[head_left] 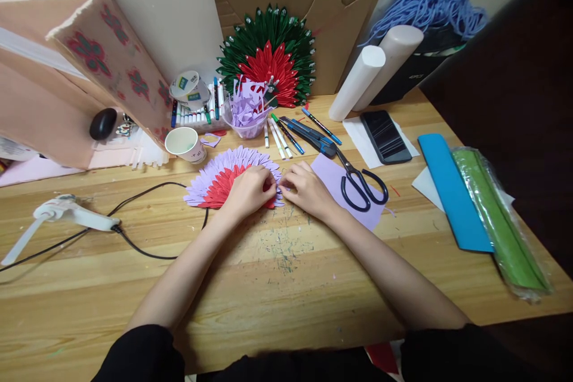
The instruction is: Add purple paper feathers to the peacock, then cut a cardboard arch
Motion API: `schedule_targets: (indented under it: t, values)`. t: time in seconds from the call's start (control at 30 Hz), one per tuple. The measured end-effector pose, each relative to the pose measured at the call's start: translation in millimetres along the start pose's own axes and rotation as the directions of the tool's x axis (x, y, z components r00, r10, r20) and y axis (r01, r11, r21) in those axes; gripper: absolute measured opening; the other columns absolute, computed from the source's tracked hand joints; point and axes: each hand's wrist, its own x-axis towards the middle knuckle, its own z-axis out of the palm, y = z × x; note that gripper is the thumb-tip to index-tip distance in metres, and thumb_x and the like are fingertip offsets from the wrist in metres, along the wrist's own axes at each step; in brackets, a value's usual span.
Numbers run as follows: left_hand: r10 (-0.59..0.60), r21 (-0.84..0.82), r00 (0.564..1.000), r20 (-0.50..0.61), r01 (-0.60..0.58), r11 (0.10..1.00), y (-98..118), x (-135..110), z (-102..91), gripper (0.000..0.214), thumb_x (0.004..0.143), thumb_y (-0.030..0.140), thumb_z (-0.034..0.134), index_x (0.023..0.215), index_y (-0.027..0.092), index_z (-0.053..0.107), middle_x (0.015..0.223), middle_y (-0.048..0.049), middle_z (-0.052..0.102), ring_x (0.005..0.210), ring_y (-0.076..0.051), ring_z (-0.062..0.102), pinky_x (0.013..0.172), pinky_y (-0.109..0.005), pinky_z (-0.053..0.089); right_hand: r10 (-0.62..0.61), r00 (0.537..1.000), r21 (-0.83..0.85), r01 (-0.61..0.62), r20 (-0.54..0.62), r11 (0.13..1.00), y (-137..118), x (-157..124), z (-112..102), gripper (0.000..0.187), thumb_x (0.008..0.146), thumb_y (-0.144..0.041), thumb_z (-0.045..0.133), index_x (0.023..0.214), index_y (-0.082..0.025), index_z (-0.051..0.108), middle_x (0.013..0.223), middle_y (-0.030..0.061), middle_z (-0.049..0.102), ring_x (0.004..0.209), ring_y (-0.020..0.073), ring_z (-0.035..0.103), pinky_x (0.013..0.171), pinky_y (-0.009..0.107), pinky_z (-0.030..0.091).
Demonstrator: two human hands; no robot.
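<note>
A half-round paper fan [215,182] with lilac outer petals and red inner petals lies flat on the wooden table [277,274]. My left hand [248,191] rests on its right part with the fingers curled and pressed onto the petals. My right hand [307,188] meets it at the fan's right edge, fingertips pinched on a small lilac petal piece. A lilac paper sheet [331,182] lies just right of my right hand, partly under black-handled scissors [360,185].
A white glue gun [74,215] with a black cord lies at left. Paper cup [185,143], bowl of lilac strips [246,113], markers [286,134], a green-red fan [271,59], phone [385,137], white rolls [358,80], blue and green paper rolls [478,209] surround the work.
</note>
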Motion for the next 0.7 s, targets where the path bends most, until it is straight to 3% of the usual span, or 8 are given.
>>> schedule_targets:
  t: [0.43,0.7]
  values:
    - [0.022,-0.032,1.0,0.01,-0.022,0.999,-4,2,-2.4,0.006,0.074,0.015,0.052,0.069,0.018,0.054,0.069,-0.0023,0.057,0.068,-0.016,0.052,0.063,-0.027,0.04,-0.085,0.993,-0.09,0.093,0.082,0.992,2,14,1,0.01,0.077,-0.01,0.055,0.071,-0.017,0.059,0.079,0.0082,0.056,0.086,0.0241,0.047,0.075,0.038,0.046]
    - [0.032,-0.044,0.999,-0.008,-0.032,0.999,-5,2,-0.9,0.007,0.074,0.014,0.052,0.068,0.017,0.053,0.068,-0.0017,0.056,0.066,-0.015,0.051,0.062,-0.026,0.04,-0.231,0.963,-0.131,0.249,0.136,0.96,9,16,-2,0.015,0.082,-0.011,0.049,0.074,-0.015,0.061,0.079,0.0092,0.057,0.085,0.023,0.047,0.075,0.036,0.047]
